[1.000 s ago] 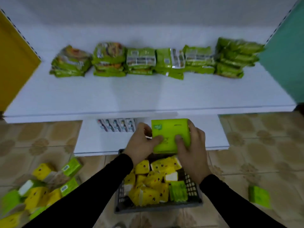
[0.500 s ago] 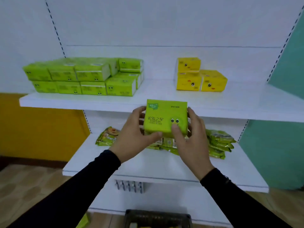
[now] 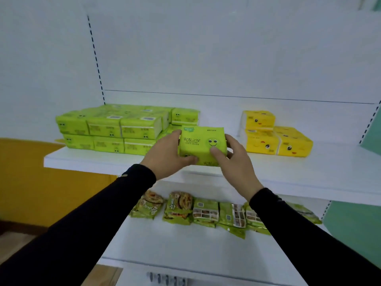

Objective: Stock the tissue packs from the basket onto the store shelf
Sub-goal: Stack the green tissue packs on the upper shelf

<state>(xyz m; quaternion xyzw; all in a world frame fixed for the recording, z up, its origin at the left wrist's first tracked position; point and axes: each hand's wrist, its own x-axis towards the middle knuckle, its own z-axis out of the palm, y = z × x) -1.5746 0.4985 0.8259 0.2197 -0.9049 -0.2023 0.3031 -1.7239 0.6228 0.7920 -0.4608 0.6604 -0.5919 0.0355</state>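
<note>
White shelving fills the view, backed by a pale panel with slotted uprights, and the upper shelf (image 3: 309, 172) carries two groups of stock: a double-layered block of green tissue packs (image 3: 107, 129) on the left and a small stack of yellow tissue packs (image 3: 274, 139) on the right. Between them, over the front part of that shelf, a single green tissue pack (image 3: 201, 144) is held with its smiling face turned outward. Whether its base is touching the board yet cannot be told.

The pack is best set down just beside the right end of the green block, face forward and square to the shelf edge, so that colours are kept together (the yellow group should be left undisturbed). Soft wrapping of this kind is judged likely to dent, so a light hold ought to be kept.

Both hands are clamped on the pack from opposite ends: the left hand (image 3: 167, 154) is curled round its left side with the thumb underneath, and the right hand (image 3: 235, 162) is wrapped round its right side with the thumb pressed on the front face. Snack packets (image 3: 181, 207) are lined along the lower shelf (image 3: 175, 244).
</note>
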